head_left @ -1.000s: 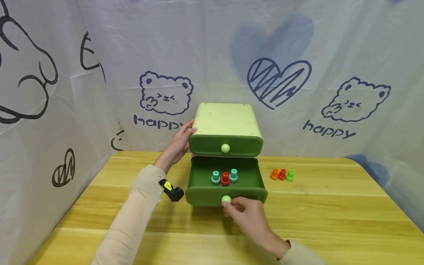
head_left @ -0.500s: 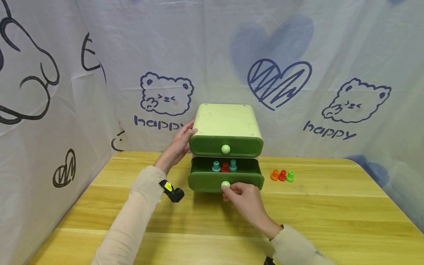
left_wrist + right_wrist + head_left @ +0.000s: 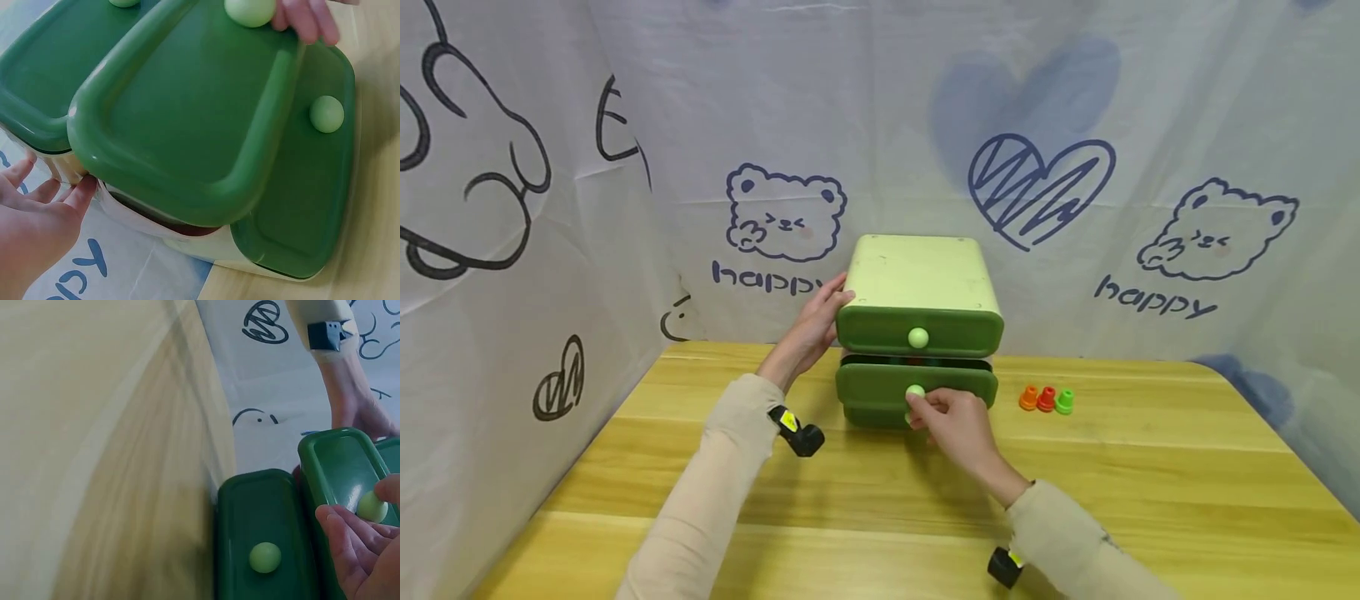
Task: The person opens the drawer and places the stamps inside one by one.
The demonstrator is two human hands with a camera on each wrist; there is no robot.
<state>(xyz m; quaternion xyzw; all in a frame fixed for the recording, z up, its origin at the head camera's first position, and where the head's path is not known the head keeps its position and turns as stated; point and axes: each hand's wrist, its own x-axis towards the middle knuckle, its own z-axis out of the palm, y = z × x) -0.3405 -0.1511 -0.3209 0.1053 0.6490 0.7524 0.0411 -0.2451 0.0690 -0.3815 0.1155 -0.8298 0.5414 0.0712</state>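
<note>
A small chest of drawers (image 3: 925,271) has a pale yellow-green top and dark green fronts with round knobs. Its middle drawer (image 3: 868,385) stands slightly out, leaving a narrow gap above its front. Through that gap, tops of small red and teal pieces barely show. My right hand (image 3: 962,429) holds this drawer's knob (image 3: 372,507) between thumb and fingers. Against the chest's left side rests my left hand (image 3: 811,329), fingers extended, also seen in the left wrist view. The top drawer (image 3: 880,332) and the bottom drawer (image 3: 297,194) sit pushed in.
On the wooden table (image 3: 1150,467), right of the chest, three small cone-like pieces stand in a row: orange (image 3: 1028,398), red (image 3: 1046,399) and green (image 3: 1064,402). A white printed cloth (image 3: 910,108) hangs close behind the chest and along the left.
My right hand has moved away from me with the knob, and the middle drawer has slid mostly in, covering the pieces inside. The left hand has stayed on the chest's side.
</note>
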